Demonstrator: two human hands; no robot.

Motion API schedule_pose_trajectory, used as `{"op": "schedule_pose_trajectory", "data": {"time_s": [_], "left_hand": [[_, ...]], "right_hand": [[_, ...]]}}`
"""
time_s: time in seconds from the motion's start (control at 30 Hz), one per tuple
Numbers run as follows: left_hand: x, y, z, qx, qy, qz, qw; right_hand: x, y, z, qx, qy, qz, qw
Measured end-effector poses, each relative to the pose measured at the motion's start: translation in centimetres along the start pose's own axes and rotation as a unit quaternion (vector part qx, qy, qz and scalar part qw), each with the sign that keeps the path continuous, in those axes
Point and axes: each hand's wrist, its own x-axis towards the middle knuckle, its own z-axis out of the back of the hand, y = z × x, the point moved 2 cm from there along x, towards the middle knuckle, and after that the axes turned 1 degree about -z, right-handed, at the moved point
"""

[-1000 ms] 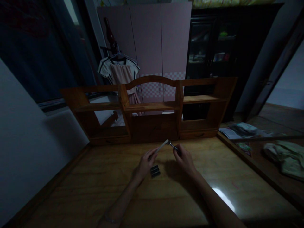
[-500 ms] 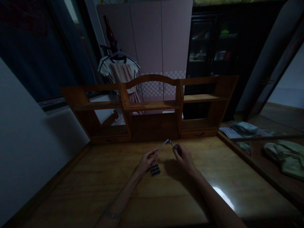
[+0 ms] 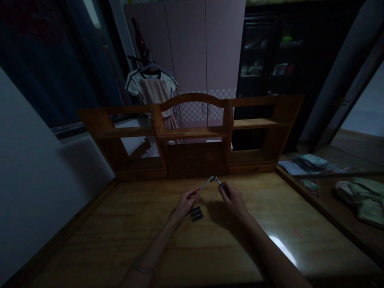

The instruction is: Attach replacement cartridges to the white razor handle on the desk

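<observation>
My left hand (image 3: 186,203) is closed on a thin pale stick (image 3: 205,183), which slants up to the right. My right hand (image 3: 233,197) grips a razor (image 3: 219,183) with a dark handle and a silver neck. The razor's small head touches or nearly touches the far end of the stick; the dim light hides which. Just below my left hand, several small black blocks (image 3: 197,214), perhaps razor cartridges, lie in a row on the wooden desk (image 3: 144,224).
A wooden shelf unit (image 3: 195,131) stands along the desk's back edge. To the right, beyond a raised wooden rim, lie papers and a plastic packet (image 3: 312,162) and a pale green cloth bag (image 3: 364,200). A white wall (image 3: 27,180) borders the left side.
The view has shifted very slightly. Both hands keep nearly the same pose, with the razor head and the stick's end still together.
</observation>
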Motion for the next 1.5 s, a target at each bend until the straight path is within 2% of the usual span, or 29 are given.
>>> {"op": "schedule_pose_trajectory", "data": {"time_s": [0.17,0.33,0.67,0.87,1.07,1.5], "left_hand": [[0.38,0.47,0.77,0.004,-0.041,0.006,0.999],[0.15,0.36,0.30,0.005,-0.009,-0.020,1.000],[0.12,0.31,0.35,-0.023,0.019,-0.007,1.000],[0.15,0.65,0.25,-0.010,0.009,-0.002,1.000],[0.35,0.88,0.48,-0.008,-0.007,0.011,1.000],[0.24,0.58,0.49,0.012,0.028,0.017,0.999]], "right_hand": [[0.00,-0.01,0.19,-0.004,-0.007,-0.005,1.000],[0.12,0.02,-0.11,0.003,0.007,0.006,1.000],[0.24,0.19,-0.28,0.034,0.010,0.034,0.999],[0.21,0.45,-0.34,0.030,0.014,0.060,0.998],[0.08,0.43,-0.46,0.046,0.017,0.053,0.997],[0.31,0.36,-0.23,0.046,0.017,0.054,0.997]]}}
